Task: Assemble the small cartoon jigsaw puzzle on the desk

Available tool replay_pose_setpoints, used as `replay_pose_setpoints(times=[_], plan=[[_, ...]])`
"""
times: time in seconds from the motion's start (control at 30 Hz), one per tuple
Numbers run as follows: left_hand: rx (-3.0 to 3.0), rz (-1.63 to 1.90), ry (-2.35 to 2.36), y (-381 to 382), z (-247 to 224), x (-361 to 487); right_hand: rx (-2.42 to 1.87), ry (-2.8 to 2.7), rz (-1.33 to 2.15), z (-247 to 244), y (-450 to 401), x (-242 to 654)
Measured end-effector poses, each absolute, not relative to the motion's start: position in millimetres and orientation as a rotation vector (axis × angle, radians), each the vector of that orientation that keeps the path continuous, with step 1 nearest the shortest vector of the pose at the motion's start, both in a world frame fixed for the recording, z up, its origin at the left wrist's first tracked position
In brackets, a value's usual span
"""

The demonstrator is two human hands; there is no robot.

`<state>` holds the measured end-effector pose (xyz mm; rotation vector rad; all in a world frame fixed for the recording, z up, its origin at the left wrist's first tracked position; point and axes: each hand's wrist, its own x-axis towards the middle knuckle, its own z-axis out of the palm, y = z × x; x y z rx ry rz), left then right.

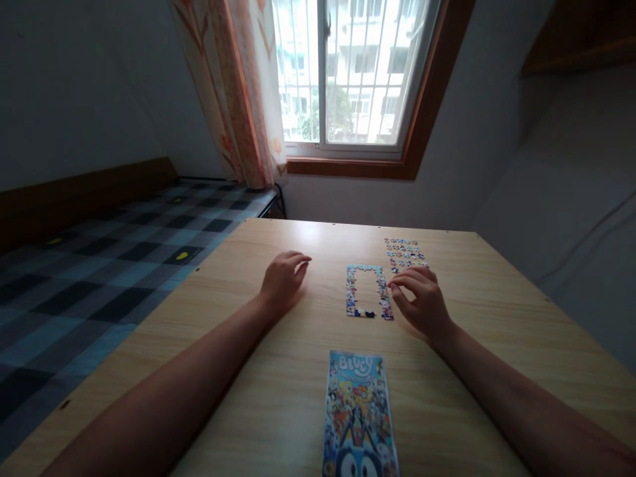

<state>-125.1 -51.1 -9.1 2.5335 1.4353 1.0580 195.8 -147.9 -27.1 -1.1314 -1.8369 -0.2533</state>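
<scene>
On the light wooden table lies a rectangular frame of joined puzzle pieces (350,291) with a bare middle and a small break at its lower right. My right hand (420,299) is at the frame's right edge, thumb and fingertips close together; whatever is between them is too small to make out. Behind that hand, loose puzzle pieces (405,250) lie in rows. My left hand (284,279) rests on the table left of the frame, fingers loosely bent and apart from the thumb, holding nothing. Nearer to me lies a Bluey picture sheet (358,414).
The wooden table (223,371) fills the foreground. Left of it is a bed with a checked cover (114,265). A curtain (243,99) hangs beside a barred window (358,79) behind the table. A wooden shelf (586,50) is at upper right.
</scene>
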Motion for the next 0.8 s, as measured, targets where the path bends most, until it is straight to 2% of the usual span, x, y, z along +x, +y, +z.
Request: replay_pose_setpoints(times=[0.1,0.2,0.43,0.6,0.8], plan=[[2.307,1.051,1.863,-25.4,-6.5,-162.9,-1.129,-1.814,-0.283,-28.1,-148.0,195.7],[2.138,0.879,2.087,-15.4,-8.4,-182.5,-1.119,-1.814,-0.283,-28.4,-147.9,194.6],[2.482,0.605,1.919,-22.9,-10.9,-172.0,-1.113,-1.805,-0.261,-27.8,-148.0,193.4],[2.532,0.473,1.974,-25.5,-6.6,-168.7,-1.109,-1.805,-0.257,-27.0,-148.1,191.9],[2.417,0.558,2.002,-24.5,-4.0,-165.8,-1.134,-1.806,-0.237,-26.7,-146.7,192.1]])
